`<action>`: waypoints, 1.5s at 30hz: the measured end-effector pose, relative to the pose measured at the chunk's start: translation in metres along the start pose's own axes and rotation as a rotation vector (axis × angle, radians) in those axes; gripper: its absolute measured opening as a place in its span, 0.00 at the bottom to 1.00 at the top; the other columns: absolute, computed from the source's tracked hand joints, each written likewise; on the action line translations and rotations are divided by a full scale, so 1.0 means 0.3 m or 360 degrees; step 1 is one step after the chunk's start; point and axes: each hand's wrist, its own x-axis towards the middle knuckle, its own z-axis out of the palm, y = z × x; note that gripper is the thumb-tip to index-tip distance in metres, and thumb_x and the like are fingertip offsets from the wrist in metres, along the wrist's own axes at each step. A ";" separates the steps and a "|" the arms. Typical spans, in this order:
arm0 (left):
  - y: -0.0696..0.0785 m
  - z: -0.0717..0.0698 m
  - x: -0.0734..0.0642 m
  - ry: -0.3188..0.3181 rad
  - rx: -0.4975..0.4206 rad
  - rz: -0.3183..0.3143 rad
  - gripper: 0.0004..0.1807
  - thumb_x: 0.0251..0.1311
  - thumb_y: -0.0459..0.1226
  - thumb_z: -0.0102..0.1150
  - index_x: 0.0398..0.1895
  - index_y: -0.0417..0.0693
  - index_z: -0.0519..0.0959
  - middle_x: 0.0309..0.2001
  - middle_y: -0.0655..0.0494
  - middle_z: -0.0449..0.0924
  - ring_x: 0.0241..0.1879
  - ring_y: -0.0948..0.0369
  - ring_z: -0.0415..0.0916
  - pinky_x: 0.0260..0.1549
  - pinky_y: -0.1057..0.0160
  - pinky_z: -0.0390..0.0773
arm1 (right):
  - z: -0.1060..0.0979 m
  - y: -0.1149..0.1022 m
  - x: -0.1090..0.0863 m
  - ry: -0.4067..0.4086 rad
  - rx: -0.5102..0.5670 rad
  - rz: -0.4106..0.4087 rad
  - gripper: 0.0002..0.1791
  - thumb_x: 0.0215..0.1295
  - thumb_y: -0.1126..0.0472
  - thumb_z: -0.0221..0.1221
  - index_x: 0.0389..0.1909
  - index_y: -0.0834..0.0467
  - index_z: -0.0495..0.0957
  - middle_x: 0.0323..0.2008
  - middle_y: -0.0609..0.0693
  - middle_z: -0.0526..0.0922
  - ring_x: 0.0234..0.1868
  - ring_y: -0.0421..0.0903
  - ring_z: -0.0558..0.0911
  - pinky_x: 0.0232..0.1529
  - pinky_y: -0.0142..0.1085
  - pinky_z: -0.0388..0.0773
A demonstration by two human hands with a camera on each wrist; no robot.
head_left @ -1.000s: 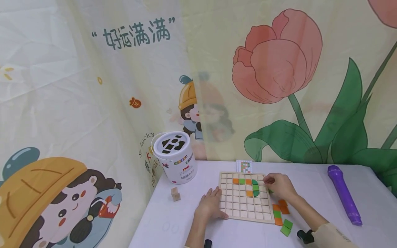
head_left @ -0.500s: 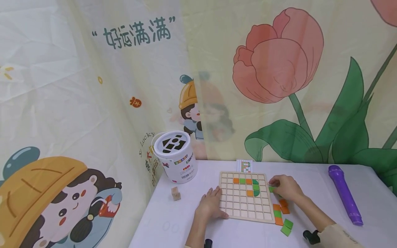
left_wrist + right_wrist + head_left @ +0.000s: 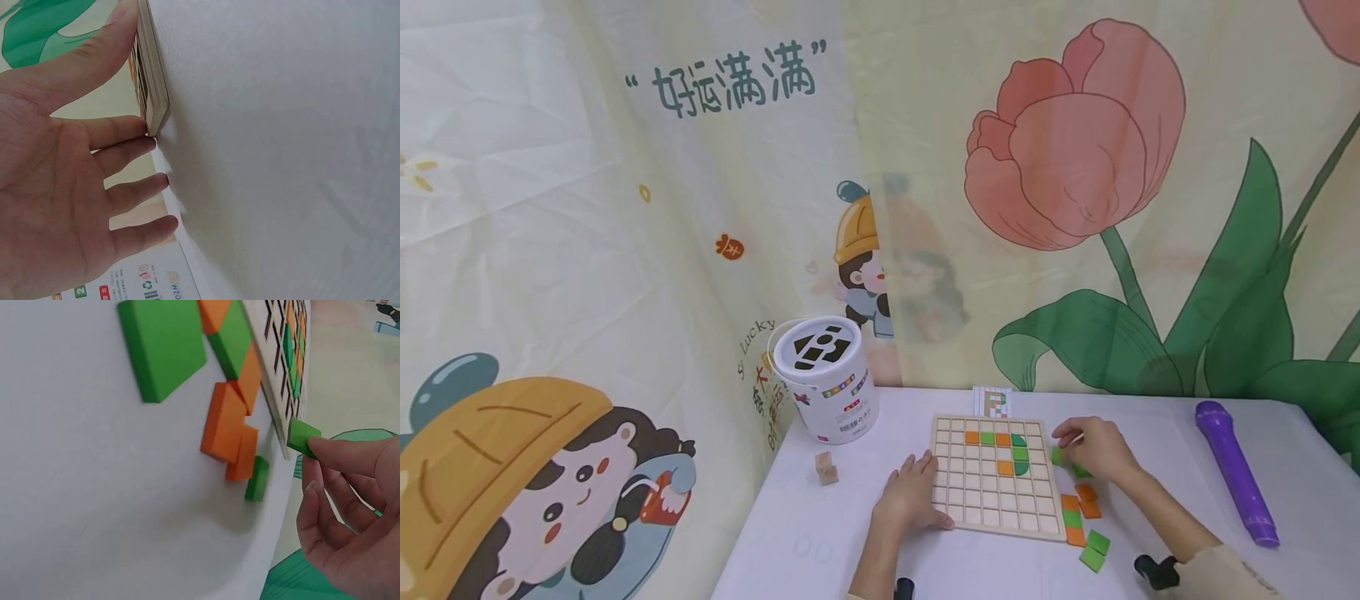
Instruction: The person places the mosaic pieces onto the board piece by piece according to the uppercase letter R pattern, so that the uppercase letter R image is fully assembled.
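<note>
A wooden grid board lies on the table, with several orange and green tiles set in its upper cells. My left hand rests against the board's left side, fingers straight; in the left wrist view the hand touches the board's corner with thumb and fingertips. Just right of the board, my right hand pinches a green square tile between thumb and finger. Loose orange tiles and green tiles lie below that hand, along the board's right edge.
A small pattern card lies behind the board. To the left stand a white lidded bucket and two small wooden blocks. A purple microphone-shaped object lies at the far right. Printed curtains close off the back.
My right hand has moved right, from over the board's right edge to the loose tiles, and now pinches a green tile. My left hand has stayed at the board.
</note>
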 end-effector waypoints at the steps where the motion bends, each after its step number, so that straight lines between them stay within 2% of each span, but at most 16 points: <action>1: 0.000 0.000 -0.001 0.0005 -0.0002 -0.0001 0.60 0.38 0.53 0.86 0.76 0.39 0.68 0.77 0.45 0.65 0.77 0.42 0.59 0.73 0.38 0.64 | 0.001 -0.005 0.002 0.0001 0.0017 0.0000 0.11 0.58 0.72 0.69 0.43 0.64 0.86 0.31 0.47 0.84 0.34 0.46 0.82 0.31 0.36 0.82; 8: -0.001 -0.002 -0.006 0.0013 -0.0033 -0.0001 0.60 0.38 0.52 0.86 0.76 0.38 0.68 0.77 0.45 0.65 0.78 0.42 0.59 0.73 0.37 0.64 | 0.037 -0.051 0.024 -0.0029 0.0128 -0.0031 0.11 0.60 0.71 0.70 0.43 0.62 0.87 0.32 0.47 0.85 0.35 0.46 0.83 0.34 0.34 0.83; 13: -0.003 0.001 -0.003 0.0013 0.0003 0.0014 0.60 0.39 0.53 0.86 0.76 0.39 0.68 0.78 0.45 0.65 0.77 0.42 0.59 0.73 0.38 0.64 | 0.073 -0.092 0.038 -0.0086 0.0190 -0.0027 0.11 0.60 0.71 0.71 0.43 0.62 0.87 0.33 0.48 0.86 0.35 0.46 0.83 0.36 0.35 0.85; 20: -0.006 0.007 0.004 0.0015 0.0050 0.0027 0.59 0.40 0.54 0.85 0.76 0.39 0.68 0.78 0.46 0.65 0.77 0.42 0.60 0.72 0.38 0.66 | 0.117 -0.128 0.059 -0.0112 0.0214 -0.0085 0.11 0.58 0.71 0.72 0.42 0.61 0.87 0.31 0.45 0.85 0.33 0.44 0.83 0.36 0.37 0.84; 38: -0.003 0.004 0.000 -0.0005 0.0062 0.0021 0.59 0.42 0.54 0.85 0.76 0.40 0.68 0.78 0.46 0.65 0.77 0.43 0.60 0.73 0.39 0.66 | 0.213 -0.187 0.076 -0.0175 0.0327 -0.0061 0.12 0.56 0.73 0.73 0.40 0.59 0.87 0.29 0.44 0.84 0.31 0.43 0.83 0.32 0.33 0.83; 45: -0.004 0.008 0.004 0.0007 0.0067 0.0016 0.59 0.42 0.54 0.85 0.76 0.40 0.68 0.78 0.46 0.65 0.77 0.43 0.60 0.73 0.39 0.65 | 0.244 -0.204 0.076 -0.0178 0.0293 -0.0097 0.12 0.54 0.74 0.73 0.38 0.59 0.87 0.28 0.44 0.84 0.31 0.43 0.81 0.32 0.33 0.81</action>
